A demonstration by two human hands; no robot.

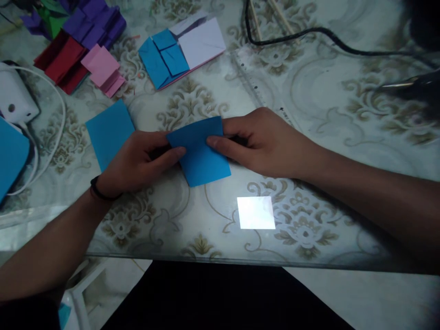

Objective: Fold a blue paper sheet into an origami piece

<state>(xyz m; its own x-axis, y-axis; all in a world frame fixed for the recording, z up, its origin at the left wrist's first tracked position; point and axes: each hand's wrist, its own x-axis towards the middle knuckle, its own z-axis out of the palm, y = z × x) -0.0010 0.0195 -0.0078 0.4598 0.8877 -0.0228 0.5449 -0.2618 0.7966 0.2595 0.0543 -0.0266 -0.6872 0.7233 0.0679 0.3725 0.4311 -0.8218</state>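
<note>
Between my two hands a square of blue paper [204,160] is held up just over the table, slightly bowed along its far edge. My left hand [142,158] pinches its left side, thumb on top and fingers behind. On the opposite side my right hand [256,142] grips it the same way, the fingers partly hidden under the sheet. Another blue paper square [110,130] lies flat on the table, partly covered by my left hand. A dark band circles my left wrist.
Folded paper pieces in purple [96,23], red [62,62] and pink [103,68] sit far left. A blue and white folded piece [182,50] lies beyond my hands. A clear ruler [254,82], black cable [309,32] and white device [15,94] with a cord are around.
</note>
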